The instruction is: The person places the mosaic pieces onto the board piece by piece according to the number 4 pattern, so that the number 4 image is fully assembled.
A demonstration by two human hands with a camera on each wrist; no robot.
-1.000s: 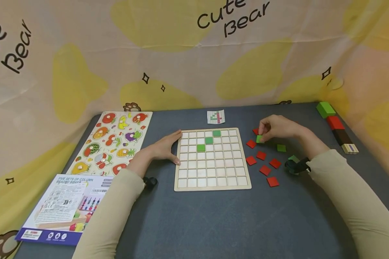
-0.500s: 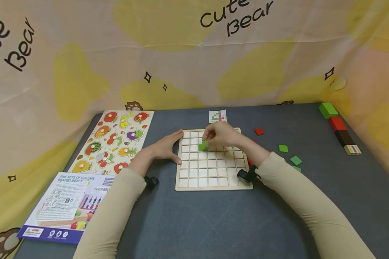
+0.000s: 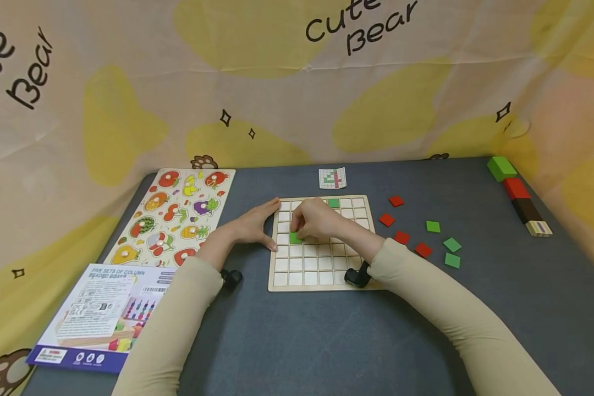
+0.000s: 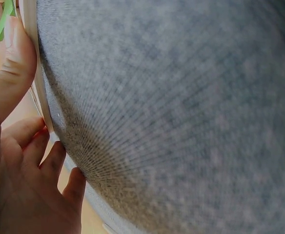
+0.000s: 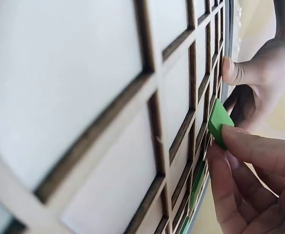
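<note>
Right hand (image 3: 318, 219): pinches a green tile (image 3: 295, 238) between thumb and fingertips, low over the grid board (image 3: 309, 279); reaches in from the right, hiding several cells in the head view.
Left hand (image 3: 249, 225): lies spread along the left edge of the grid board, thumb lower, fingers near the upper corner; rests thumb against the wooden frame in the left wrist view.
Pinched piece: appears over the second column from the left; tilts edge-on toward the grid in the right wrist view; cannot tell whether touching a cell.
Seated green tiles (image 5: 197, 185): show as slivers beside the pinching fingers in the right wrist view; appear once in the head view, top row, third cell from the right.
Red tiles (image 3: 402, 237): lie scattered right of the grid board, four in sight; come near the right sleeve (image 3: 440, 297).
Loose green tiles (image 3: 452, 245): lie farther right, three near one another.
Small card (image 3: 332, 178): lies just beyond the far edge of the grid board; bears printed green and red squares.
Blocks (image 3: 516, 188): form a row at the right of the table (image 3: 297, 335); run green, red, dark, then pale and striped.
Fruit board (image 3: 170, 214): lies well left, covered with fruit pictures.
Printed package (image 3: 99, 313): lies nearer, partly behind the left sleeve (image 3: 163, 335); reads "FIVE SETS OF COLUMN".
Cloth (image 3: 257, 82): hangs behind; reads "cute Bear".
</note>
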